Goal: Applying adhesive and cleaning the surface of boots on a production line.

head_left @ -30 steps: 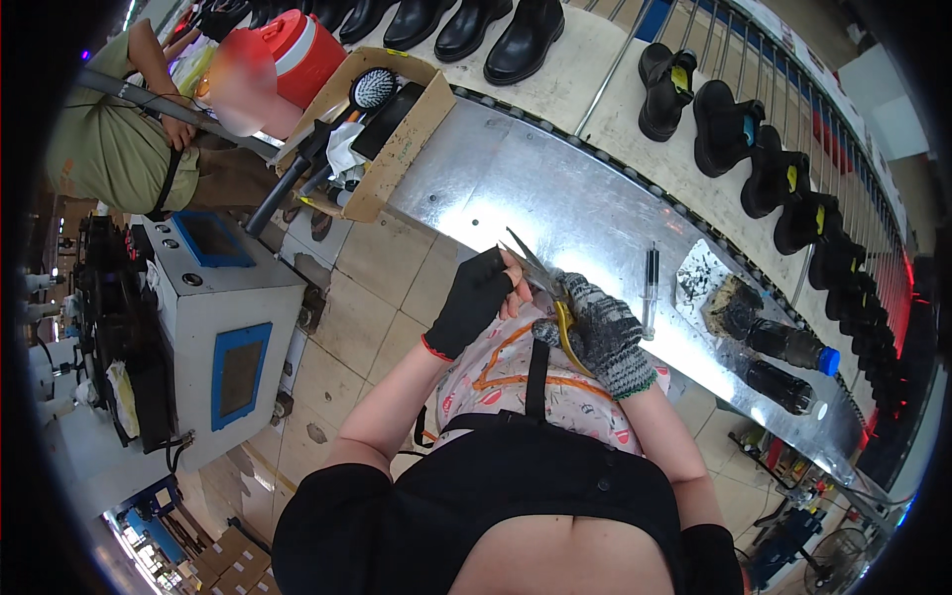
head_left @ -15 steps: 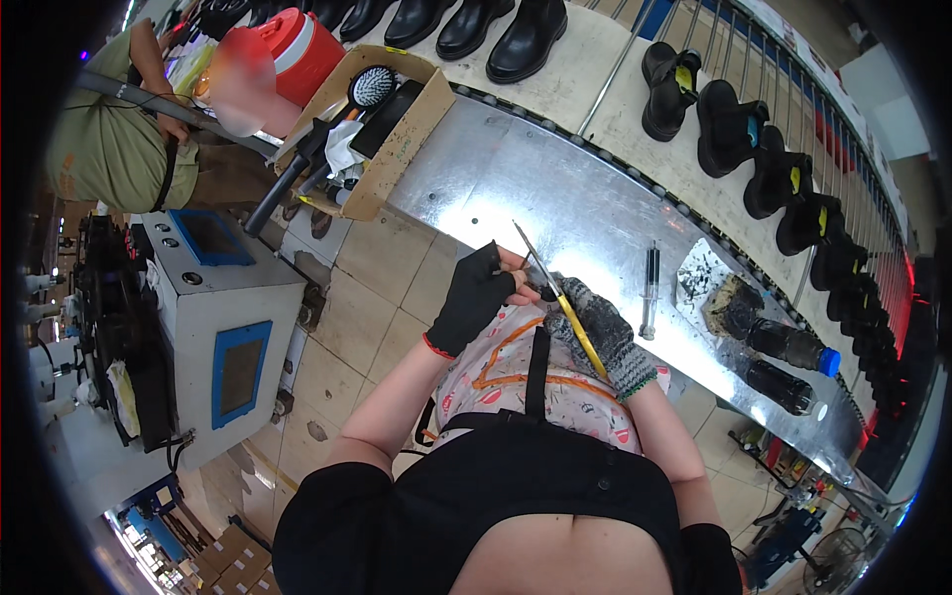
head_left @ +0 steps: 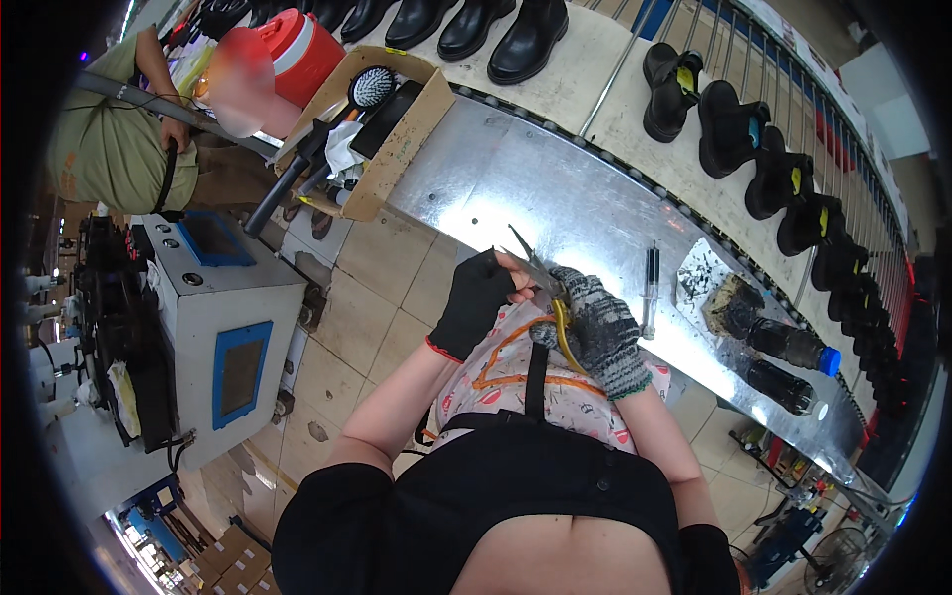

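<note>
My right hand (head_left: 607, 335), in a grey knitted glove with dark stains, grips scissors (head_left: 564, 335) by their yellow handles. Their blades stand apart and point away from me, over the near edge of the metal table. My left hand (head_left: 476, 299) wears a black glove that leaves the fingertips bare. Its fingers are pinched together right beside the blades; whatever sits between them is too small to make out. Beneath both hands is a white apron (head_left: 496, 369) with pink prints and orange trim. A syringe (head_left: 651, 297) lies on the metal table (head_left: 585, 213) to the right.
Two bottles of dark liquid (head_left: 788, 342) lie on the table's right. A cardboard box (head_left: 397, 164) holding a hairbrush (head_left: 373, 87) stands at the far left. Black shoes (head_left: 729, 124) line a conveyor beyond. A person (head_left: 119, 129) stands left, behind a machine (head_left: 233, 297).
The scissors have gone from blades together to blades apart, and my right hand has turned and shifted its hold on the handles. My left hand stays nearly in place.
</note>
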A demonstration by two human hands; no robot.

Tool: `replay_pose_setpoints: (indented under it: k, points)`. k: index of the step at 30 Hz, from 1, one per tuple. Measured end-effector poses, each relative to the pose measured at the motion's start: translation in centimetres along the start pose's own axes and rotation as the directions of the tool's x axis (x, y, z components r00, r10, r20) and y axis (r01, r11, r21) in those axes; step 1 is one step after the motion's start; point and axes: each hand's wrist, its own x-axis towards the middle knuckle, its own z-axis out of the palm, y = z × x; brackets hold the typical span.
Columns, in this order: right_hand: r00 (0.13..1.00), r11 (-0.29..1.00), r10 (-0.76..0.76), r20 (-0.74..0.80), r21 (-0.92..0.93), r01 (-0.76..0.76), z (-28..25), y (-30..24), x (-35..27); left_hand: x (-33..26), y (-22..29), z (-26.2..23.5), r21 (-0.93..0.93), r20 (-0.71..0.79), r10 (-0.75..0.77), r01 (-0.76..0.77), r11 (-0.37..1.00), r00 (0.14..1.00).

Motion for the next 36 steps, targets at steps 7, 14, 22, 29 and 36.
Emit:
replay_pose_setpoints:
  k: [7,14,22,29,36]
  points:
    - [0.995,0.997,0.071,0.070,-0.015,-0.070,-0.5,-0.4,0.0,0.0,-0.7,-0.4,-0.109,0.044,-0.014,0.019,0.994,0.999]
    - [0.968,0.985,0.021,0.249,0.162,-0.063,1.2,1.2,-0.8,0.0,-0.2,-1.5,-0.151,0.129,-0.075,0.095,0.984,0.989]
    - [0.845,-0.233,0.045,0.532,0.829,-0.509,1.6,2.5,-1.8,0.5,-1.5,-2.0,-0.246,0.275,-0.172,0.242,0.938,0.946]
    - [0.995,0.998,0.054,0.086,0.016,-0.055,-1.4,-0.8,-0.9,-0.6,-0.6,0.3,-0.259,0.014,-0.102,0.103,0.960,0.995]
    - [0.998,0.999,-0.028,-0.064,-0.020,0.026,-0.4,-0.7,-1.0,-0.6,-1.5,0.7,-0.043,-0.003,0.053,-0.053,0.998,0.999]
